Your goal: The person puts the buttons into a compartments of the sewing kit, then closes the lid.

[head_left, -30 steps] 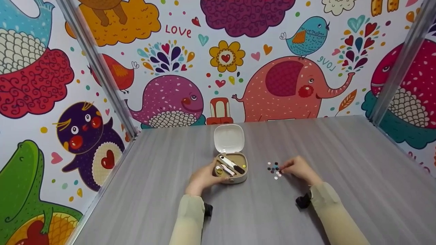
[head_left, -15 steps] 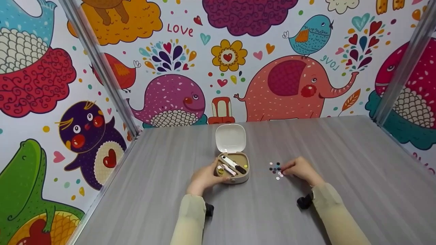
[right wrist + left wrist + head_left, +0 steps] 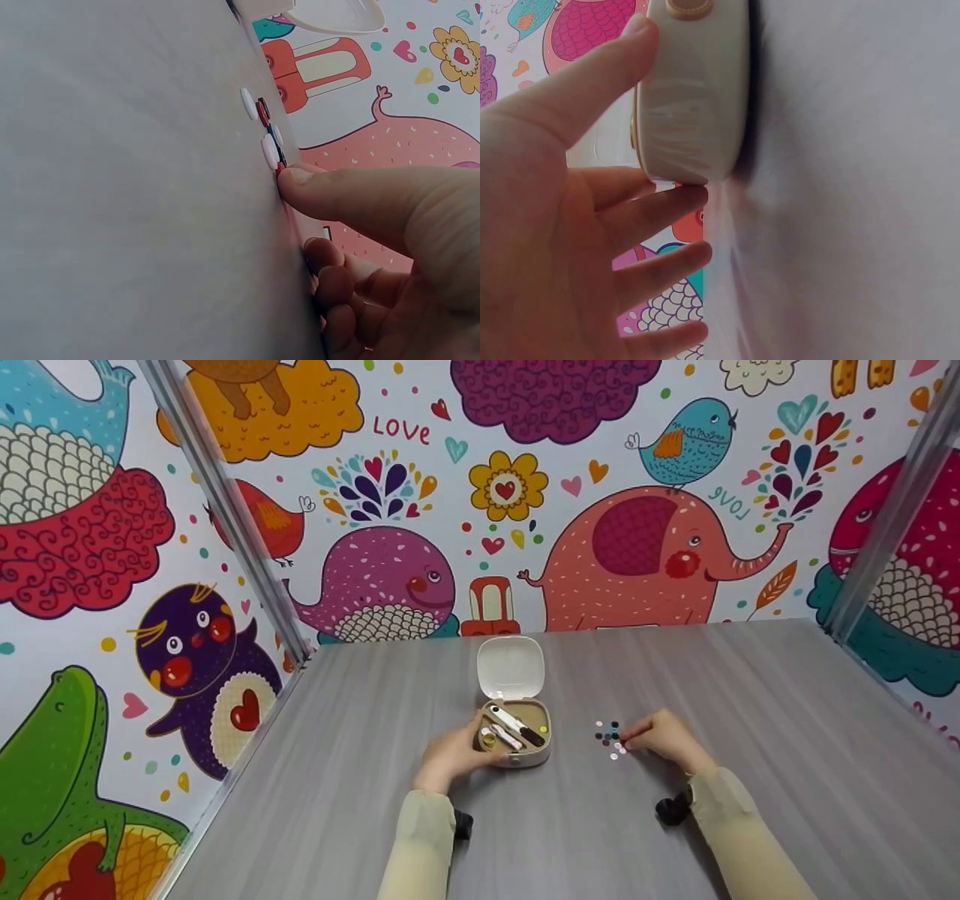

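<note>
My left hand [image 3: 450, 756] holds the near left corner of a small cream box [image 3: 531, 760], thumb at its front and fingers against its side. The box's white lid [image 3: 511, 667] stands up. Inside lie a white stick with a black end [image 3: 517, 726], a slim pinkish-white piece [image 3: 508, 736], a gold ring-shaped piece [image 3: 489, 739] and a yellow disc [image 3: 543, 729]. To the right, several small round buttons [image 3: 607, 736], black, white, pink and blue, lie clustered. My right hand [image 3: 666, 736] pinches at the cluster's right edge, thumb against a red button [image 3: 281, 168], partly hidden.
The grey tabletop [image 3: 570, 825] spreads around the box and buttons. Patterned wall panels [image 3: 502, 540] stand behind and at the sides, with metal posts [image 3: 225, 510] at the corners. Black wrist devices [image 3: 673, 808] hang under both sleeves.
The head view has shifted slightly. Both hands keep nearly the same places, the left at the box and the right at the edge of the button cluster.
</note>
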Demonstrator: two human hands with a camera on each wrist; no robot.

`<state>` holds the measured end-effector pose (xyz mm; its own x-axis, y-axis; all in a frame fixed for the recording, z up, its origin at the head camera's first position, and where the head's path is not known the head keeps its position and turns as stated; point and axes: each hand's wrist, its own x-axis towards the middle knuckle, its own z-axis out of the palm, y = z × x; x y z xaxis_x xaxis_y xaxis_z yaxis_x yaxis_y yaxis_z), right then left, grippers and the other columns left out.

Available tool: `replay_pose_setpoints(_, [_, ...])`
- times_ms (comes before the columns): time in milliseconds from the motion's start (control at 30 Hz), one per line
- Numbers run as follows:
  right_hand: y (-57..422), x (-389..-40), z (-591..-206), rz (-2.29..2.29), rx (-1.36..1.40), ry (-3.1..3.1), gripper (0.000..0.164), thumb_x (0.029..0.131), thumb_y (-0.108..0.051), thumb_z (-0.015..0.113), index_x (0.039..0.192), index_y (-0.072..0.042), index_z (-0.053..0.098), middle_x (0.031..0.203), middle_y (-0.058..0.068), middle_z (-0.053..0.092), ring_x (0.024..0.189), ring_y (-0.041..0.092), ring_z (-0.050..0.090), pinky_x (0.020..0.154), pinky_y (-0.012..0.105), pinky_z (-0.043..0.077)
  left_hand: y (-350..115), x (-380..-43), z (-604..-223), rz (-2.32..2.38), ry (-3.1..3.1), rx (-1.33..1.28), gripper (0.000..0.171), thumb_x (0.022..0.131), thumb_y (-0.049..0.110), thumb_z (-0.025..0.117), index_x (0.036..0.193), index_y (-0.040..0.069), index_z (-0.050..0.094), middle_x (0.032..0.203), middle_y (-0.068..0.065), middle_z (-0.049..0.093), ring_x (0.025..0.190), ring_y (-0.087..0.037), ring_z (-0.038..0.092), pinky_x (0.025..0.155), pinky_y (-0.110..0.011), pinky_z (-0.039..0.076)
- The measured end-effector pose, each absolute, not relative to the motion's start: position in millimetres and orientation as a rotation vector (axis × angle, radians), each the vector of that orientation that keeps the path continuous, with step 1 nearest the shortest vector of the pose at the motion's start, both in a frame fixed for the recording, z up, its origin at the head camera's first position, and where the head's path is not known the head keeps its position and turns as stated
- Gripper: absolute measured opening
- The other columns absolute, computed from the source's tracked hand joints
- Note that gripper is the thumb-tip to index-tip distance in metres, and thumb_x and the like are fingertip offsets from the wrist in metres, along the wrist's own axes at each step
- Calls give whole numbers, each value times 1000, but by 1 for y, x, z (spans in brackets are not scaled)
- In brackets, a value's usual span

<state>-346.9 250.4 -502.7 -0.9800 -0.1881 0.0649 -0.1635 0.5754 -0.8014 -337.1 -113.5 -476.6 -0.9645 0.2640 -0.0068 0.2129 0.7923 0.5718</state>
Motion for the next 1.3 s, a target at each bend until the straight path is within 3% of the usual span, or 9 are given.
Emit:
replay_pose_setpoints(167, [249, -347, -503, -1412, -244, 2767, 14, 73, 1, 77, 87, 0, 78, 87, 10, 72, 72, 13, 55, 59, 25, 46, -113, -337, -477, 896, 2896, 393, 100, 76, 58, 74, 152, 8, 31, 145, -14, 45, 125, -38, 49, 100, -53, 39])
replay_pose_setpoints(400, [250, -348, -504, -1405, -274, 2827, 11, 70, -4, 79, 79, 2, 76, 72, 2, 69, 58, 7, 49, 52, 21, 40, -113, -336, -476, 872, 2919, 443, 97, 78, 54, 74, 151, 6, 33, 138, -20, 52, 117, -40, 55, 95, -51, 44])
replay_pose_setpoints(967, [251, -351, -506, -1416, -254, 2839, 10, 78, -7, 74, 72, 1, 74, 56, -8, 55, 49, 5, 40, 47, 21, 33, -115, -338, -478, 866, 2904, 423, 100, 78, 57, 73, 152, 7, 30, 142, -19, 48, 120, -40, 53, 97, -52, 42])
replay_pose_setpoints(1167, [252, -353, -504, -1436, -268, 2820, 8, 78, -5, 72, 74, 1, 74, 58, -6, 55, 50, 5, 39, 47, 22, 33, -115, -340, -477, 882, 2897, 455, 101, 77, 57, 73, 152, 5, 30, 143, -19, 46, 121, -40, 52, 99, -51, 41])
replay_pose_setpoints(1300, [251, -353, -501, -1435, -274, 2817, 9, 78, -5, 72, 77, 3, 74, 65, -1, 63, 54, 7, 43, 50, 22, 36, -116, -341, -479, 878, 2901, 456, 100, 78, 56, 74, 151, 4, 31, 143, -19, 47, 121, -39, 52, 98, -51, 42])
